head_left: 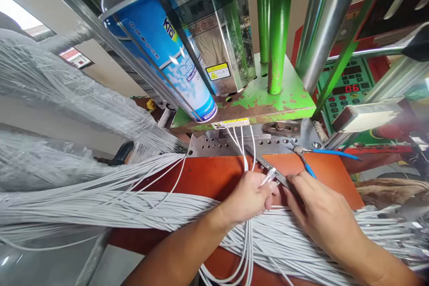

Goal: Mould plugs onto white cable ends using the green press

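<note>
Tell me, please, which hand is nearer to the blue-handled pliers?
Right. The right hand sits just on the near side of the blue-handled pliers, its fingers almost at one handle; the left hand is farther left, pinching white cables.

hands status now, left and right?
Left hand: closed around white cables, connector ends at its fingertips.
Right hand: fingertips on grey metal bar; grip cannot be told.

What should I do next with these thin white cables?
Probably seat the silver connector tip, pinched in the left hand, into the narrow grey metal bar that the right hand touches: the tip lies right beside that bar.
</note>
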A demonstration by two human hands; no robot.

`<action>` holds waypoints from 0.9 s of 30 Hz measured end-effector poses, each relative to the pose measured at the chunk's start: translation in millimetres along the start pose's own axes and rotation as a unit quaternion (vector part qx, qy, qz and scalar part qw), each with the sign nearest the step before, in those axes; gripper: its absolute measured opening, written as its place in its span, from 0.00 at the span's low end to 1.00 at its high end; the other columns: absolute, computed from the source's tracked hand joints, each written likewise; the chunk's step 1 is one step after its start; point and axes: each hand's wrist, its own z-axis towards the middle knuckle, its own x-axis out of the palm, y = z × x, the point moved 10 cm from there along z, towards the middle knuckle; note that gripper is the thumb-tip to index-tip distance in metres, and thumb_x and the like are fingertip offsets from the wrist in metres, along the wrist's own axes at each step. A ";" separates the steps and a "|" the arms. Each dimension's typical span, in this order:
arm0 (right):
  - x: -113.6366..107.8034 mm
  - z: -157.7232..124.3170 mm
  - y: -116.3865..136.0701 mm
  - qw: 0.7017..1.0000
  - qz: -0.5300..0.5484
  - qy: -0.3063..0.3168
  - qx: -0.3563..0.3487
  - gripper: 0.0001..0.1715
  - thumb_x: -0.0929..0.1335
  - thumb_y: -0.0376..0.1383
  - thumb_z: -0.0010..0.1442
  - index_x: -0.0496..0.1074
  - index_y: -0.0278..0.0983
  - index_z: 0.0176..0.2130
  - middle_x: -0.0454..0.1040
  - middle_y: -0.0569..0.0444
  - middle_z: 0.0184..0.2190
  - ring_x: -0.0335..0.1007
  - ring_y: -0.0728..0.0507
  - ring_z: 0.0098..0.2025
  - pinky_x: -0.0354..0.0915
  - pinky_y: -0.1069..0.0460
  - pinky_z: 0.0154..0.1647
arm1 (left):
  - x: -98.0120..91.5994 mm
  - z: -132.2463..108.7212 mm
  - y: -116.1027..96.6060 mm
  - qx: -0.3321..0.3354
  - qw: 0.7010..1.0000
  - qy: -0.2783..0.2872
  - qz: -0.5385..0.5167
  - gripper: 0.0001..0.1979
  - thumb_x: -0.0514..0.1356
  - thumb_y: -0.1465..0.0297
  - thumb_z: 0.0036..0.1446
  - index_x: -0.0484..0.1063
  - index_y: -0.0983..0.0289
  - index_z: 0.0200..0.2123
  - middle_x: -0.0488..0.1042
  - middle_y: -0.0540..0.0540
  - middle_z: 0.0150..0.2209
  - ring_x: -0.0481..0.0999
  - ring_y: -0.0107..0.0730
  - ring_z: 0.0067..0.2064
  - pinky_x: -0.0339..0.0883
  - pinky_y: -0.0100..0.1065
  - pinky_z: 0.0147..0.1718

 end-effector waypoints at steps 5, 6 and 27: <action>-4.8 -1.3 4.4 0.999 -0.020 -0.013 -0.025 0.14 0.59 0.42 0.75 0.69 0.39 0.43 0.70 0.53 0.32 0.69 0.44 0.32 0.57 0.49 0.31 | -1.5 2.8 3.0 -0.029 1.000 -0.001 0.002 0.17 0.60 0.58 0.62 0.73 0.67 0.32 0.66 0.46 0.18 0.60 0.20 0.15 0.53 0.23 0.14; -4.8 -0.7 2.5 1.000 -0.001 -0.008 -0.020 0.14 0.59 0.42 0.75 0.68 0.39 0.43 0.70 0.53 0.32 0.70 0.44 0.32 0.57 0.49 0.31 | -1.3 3.1 2.6 -0.029 1.000 0.003 -0.003 0.17 0.60 0.58 0.63 0.73 0.67 0.32 0.66 0.46 0.18 0.59 0.20 0.15 0.53 0.23 0.14; -17.0 -11.7 -23.4 0.998 0.060 -0.002 0.036 0.11 0.60 0.39 0.73 0.68 0.40 0.40 0.68 0.55 0.32 0.69 0.44 0.31 0.59 0.49 0.32 | -12.3 -8.3 -15.1 0.036 0.996 -0.082 -0.009 0.17 0.58 0.55 0.63 0.69 0.65 0.37 0.64 0.43 0.18 0.57 0.19 0.15 0.50 0.23 0.15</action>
